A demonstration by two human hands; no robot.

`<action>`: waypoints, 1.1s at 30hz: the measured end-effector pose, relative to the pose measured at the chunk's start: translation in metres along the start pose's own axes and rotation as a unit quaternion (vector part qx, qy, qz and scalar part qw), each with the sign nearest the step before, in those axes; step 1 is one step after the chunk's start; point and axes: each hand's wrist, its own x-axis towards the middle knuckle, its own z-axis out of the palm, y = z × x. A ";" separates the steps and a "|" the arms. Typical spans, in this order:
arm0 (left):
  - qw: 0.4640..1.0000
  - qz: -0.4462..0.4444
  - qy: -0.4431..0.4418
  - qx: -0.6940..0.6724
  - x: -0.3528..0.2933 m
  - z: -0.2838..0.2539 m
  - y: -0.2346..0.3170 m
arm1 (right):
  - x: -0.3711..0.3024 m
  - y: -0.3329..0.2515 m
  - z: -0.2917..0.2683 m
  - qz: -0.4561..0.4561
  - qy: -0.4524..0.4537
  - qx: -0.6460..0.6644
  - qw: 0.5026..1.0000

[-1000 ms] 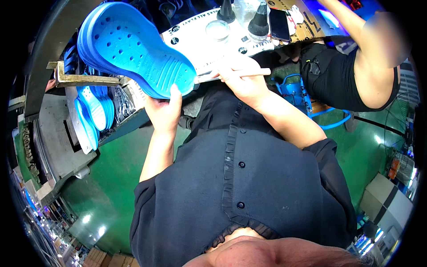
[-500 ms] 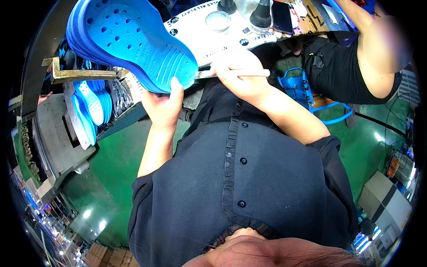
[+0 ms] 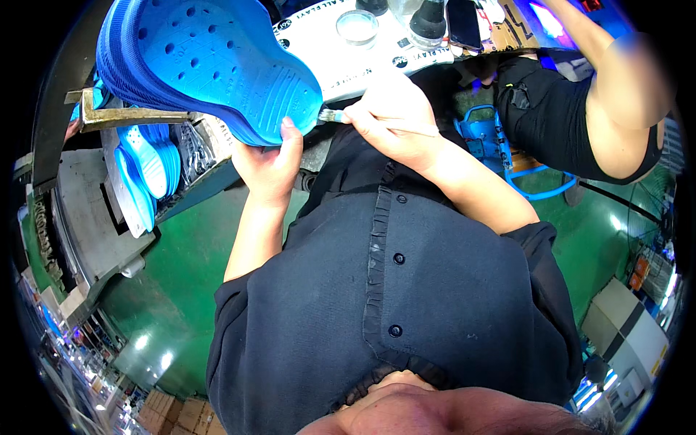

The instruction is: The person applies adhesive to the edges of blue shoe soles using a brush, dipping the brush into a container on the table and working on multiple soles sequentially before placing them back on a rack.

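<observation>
A stack of blue shoe soles (image 3: 239,80) with small holes fills the upper left, its rounded heel end toward me. My left hand (image 3: 267,165) is closed round that end, thumb on the top face and the other fingers hidden underneath. In my right hand (image 3: 397,119) is a thin paintbrush (image 3: 333,115), gripped near its bristles, with its pale handle slanting back across the palm. The bristles are at the heel's right edge; whether they touch it I cannot tell.
Beyond my hands is a white covered table (image 3: 326,69) with a round dish (image 3: 357,27), a dark-topped bottle (image 3: 428,25) and a phone (image 3: 463,25). More blue soles (image 3: 156,156) stand at left beside a metal bar (image 3: 134,118). A co-worker (image 3: 565,116) sits at right near a blue-framed stool (image 3: 482,141).
The stack of soles has shifted slightly to the left and away, showing more of its layered side. The paintbrush handle has tilted, its rear end now lower.
</observation>
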 end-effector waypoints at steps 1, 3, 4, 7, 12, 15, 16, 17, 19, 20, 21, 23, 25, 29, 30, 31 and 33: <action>1.000 0.003 0.005 0.007 0.000 0.001 0.000 | -0.001 0.001 -0.001 0.016 0.006 0.015 1.000; 1.000 0.014 0.009 0.018 0.000 0.002 0.000 | -0.003 0.003 -0.002 0.047 0.020 0.045 0.998; 1.000 0.022 0.008 0.020 0.000 0.003 -0.001 | -0.004 0.007 -0.001 0.042 0.034 0.061 0.997; 1.000 0.020 0.010 0.010 0.000 0.004 -0.001 | 0.005 -0.004 0.001 0.039 0.023 0.066 0.997; 1.000 0.002 0.005 0.014 0.003 0.002 0.003 | -0.005 0.004 -0.002 0.010 -0.002 0.027 1.000; 1.000 -0.011 0.013 -0.002 0.005 0.004 0.004 | -0.010 0.006 0.000 0.058 0.017 0.048 0.997; 1.000 -0.013 0.011 0.000 0.005 0.004 0.003 | -0.008 0.006 0.001 0.066 0.022 0.059 0.996; 1.000 -0.014 0.010 0.002 0.004 0.004 0.002 | -0.006 0.006 0.002 0.074 0.028 0.070 0.994; 1.000 -0.029 0.011 -0.003 0.006 0.004 0.005 | -0.001 0.003 0.003 0.031 0.029 0.060 0.997; 0.999 -0.036 0.012 -0.005 0.006 0.004 0.006 | -0.002 0.004 0.001 0.024 0.020 0.042 0.999; 0.999 -0.034 0.013 -0.001 0.007 0.003 0.006 | -0.003 0.005 0.001 0.016 0.009 0.024 1.000; 0.999 -0.030 0.015 0.008 0.008 0.003 0.004 | -0.008 0.006 -0.002 0.059 0.011 0.032 0.998; 0.999 -0.033 0.015 0.028 0.006 0.003 0.003 | -0.010 0.006 -0.003 0.100 0.022 0.047 0.994; 1.000 -0.025 0.003 0.002 0.006 0.007 0.005 | -0.005 0.007 0.005 0.061 0.048 0.045 0.996; 1.000 -0.020 0.003 -0.003 0.006 0.007 0.003 | -0.001 0.006 0.005 0.040 0.039 0.033 0.998; 1.000 -0.016 0.002 -0.008 0.006 0.007 0.002 | 0.001 0.006 0.005 0.020 0.030 0.021 0.999; 1.000 -0.011 0.002 -0.018 0.006 0.008 0.001 | -0.005 0.012 0.001 0.044 0.023 0.005 0.999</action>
